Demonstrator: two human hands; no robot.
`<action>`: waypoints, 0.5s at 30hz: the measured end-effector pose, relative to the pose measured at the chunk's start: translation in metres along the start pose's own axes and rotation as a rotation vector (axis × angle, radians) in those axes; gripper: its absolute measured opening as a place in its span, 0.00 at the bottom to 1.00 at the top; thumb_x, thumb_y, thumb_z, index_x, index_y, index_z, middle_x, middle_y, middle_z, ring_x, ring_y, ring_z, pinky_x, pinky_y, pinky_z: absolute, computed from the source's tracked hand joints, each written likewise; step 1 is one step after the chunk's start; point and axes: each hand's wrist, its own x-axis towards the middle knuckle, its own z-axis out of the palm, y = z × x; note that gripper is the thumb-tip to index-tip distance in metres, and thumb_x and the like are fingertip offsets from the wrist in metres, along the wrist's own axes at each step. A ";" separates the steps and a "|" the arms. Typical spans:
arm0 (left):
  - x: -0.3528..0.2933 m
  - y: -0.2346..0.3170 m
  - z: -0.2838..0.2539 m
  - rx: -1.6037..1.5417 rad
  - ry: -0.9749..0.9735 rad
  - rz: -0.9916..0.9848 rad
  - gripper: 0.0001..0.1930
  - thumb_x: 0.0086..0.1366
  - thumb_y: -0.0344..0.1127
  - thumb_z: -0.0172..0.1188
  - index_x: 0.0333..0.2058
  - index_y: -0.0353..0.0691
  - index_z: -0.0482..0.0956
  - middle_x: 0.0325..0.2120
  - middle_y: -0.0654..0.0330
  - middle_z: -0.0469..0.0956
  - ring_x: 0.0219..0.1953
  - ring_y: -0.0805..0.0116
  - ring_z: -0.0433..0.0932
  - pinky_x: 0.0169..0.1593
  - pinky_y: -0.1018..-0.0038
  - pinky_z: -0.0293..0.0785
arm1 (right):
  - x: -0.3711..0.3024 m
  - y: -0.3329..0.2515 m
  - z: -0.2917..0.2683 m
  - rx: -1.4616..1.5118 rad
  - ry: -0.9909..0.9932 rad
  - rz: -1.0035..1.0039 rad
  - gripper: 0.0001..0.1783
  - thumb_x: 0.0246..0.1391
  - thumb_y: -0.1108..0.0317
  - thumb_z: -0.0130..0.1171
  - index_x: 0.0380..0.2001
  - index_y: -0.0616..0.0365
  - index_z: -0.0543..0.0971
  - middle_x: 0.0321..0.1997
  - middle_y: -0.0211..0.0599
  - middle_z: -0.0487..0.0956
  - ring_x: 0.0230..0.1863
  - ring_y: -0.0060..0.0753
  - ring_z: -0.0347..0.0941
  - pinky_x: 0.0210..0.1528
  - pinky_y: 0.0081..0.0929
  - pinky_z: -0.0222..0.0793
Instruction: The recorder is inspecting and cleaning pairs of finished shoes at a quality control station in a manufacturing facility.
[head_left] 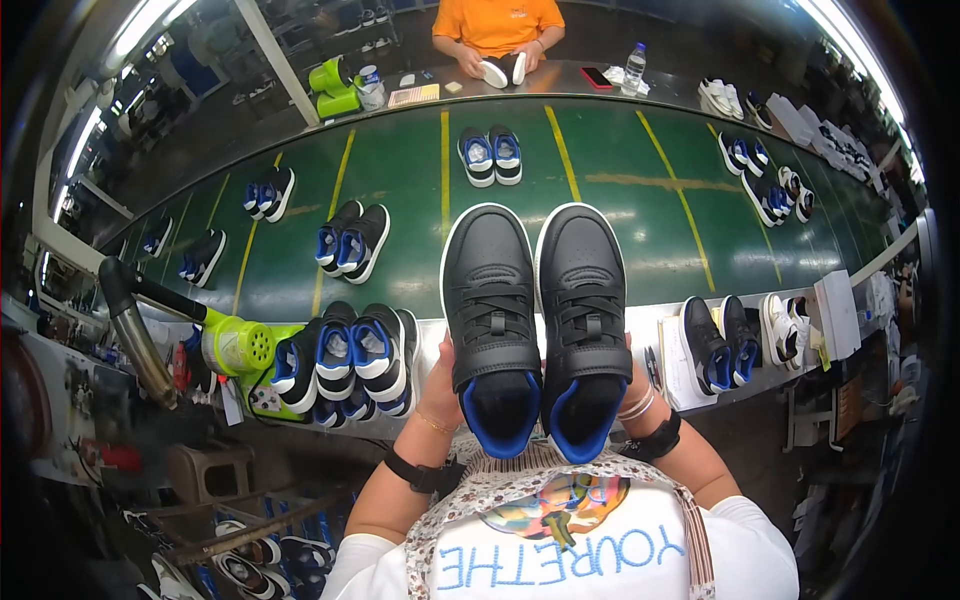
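two black shoes (490,265), long axes near parallel, toes toward green belt (650,250).

Your left hand (440,392) holds one black shoe (492,325), your right hand (637,388) a second shoe (583,325) beside it, toes toward the green belt (400,155).

1. Green belt (405,175) (yellow lines (445,150) across it): several dark, blue-lined shoes (478,162).
2. Near ledge (648,325): heaped dark sneakers (336,365), pale sneakers (775,325).
3. Far metal bench (560,85): clear bottle (635,68), red-edged phone (597,77), white shoes (716,95).
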 end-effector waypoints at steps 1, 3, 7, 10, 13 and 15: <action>-0.001 -0.001 0.003 -0.133 -0.077 -0.137 0.42 0.55 0.63 0.47 0.58 0.36 0.50 0.54 0.50 0.61 0.55 0.58 0.64 0.55 0.63 0.64 | 0.000 -0.002 0.008 0.060 -0.068 -0.005 0.48 0.47 0.32 0.40 0.60 0.60 0.50 0.58 0.45 0.61 0.57 0.39 0.61 0.58 0.35 0.57; 0.003 0.006 0.006 -0.030 -0.171 -0.113 0.43 0.55 0.64 0.45 0.58 0.36 0.50 0.54 0.49 0.60 0.55 0.58 0.64 0.55 0.63 0.64 | 0.002 -0.004 0.020 0.183 -0.204 -0.013 0.52 0.42 0.27 0.37 0.59 0.61 0.53 0.58 0.46 0.62 0.56 0.40 0.62 0.57 0.37 0.60; -0.008 -0.001 -0.009 0.112 -0.106 -0.073 0.44 0.54 0.66 0.43 0.59 0.36 0.49 0.55 0.50 0.60 0.55 0.59 0.64 0.55 0.63 0.63 | -0.005 0.010 -0.006 0.239 -0.149 0.029 0.53 0.40 0.25 0.38 0.57 0.61 0.55 0.56 0.48 0.64 0.54 0.44 0.65 0.54 0.40 0.63; -0.010 -0.005 -0.012 0.077 -0.123 -0.072 0.43 0.54 0.66 0.44 0.59 0.37 0.49 0.55 0.51 0.60 0.55 0.59 0.63 0.55 0.64 0.63 | -0.008 0.004 -0.005 0.219 -0.206 0.064 0.55 0.37 0.24 0.39 0.57 0.62 0.56 0.54 0.50 0.65 0.52 0.47 0.66 0.54 0.42 0.63; -0.012 -0.005 -0.015 0.112 -0.135 -0.062 0.43 0.54 0.66 0.44 0.58 0.36 0.50 0.55 0.51 0.60 0.55 0.59 0.63 0.56 0.64 0.63 | -0.009 0.003 0.001 0.159 -0.126 0.105 0.54 0.36 0.24 0.42 0.55 0.60 0.61 0.52 0.56 0.67 0.51 0.52 0.66 0.54 0.46 0.62; -0.012 -0.007 -0.018 0.172 -0.137 -0.052 0.44 0.54 0.66 0.44 0.58 0.36 0.51 0.55 0.51 0.61 0.55 0.59 0.63 0.56 0.63 0.62 | -0.012 0.004 -0.002 0.245 -0.112 0.131 0.55 0.36 0.24 0.44 0.55 0.61 0.60 0.52 0.56 0.66 0.51 0.51 0.66 0.53 0.46 0.63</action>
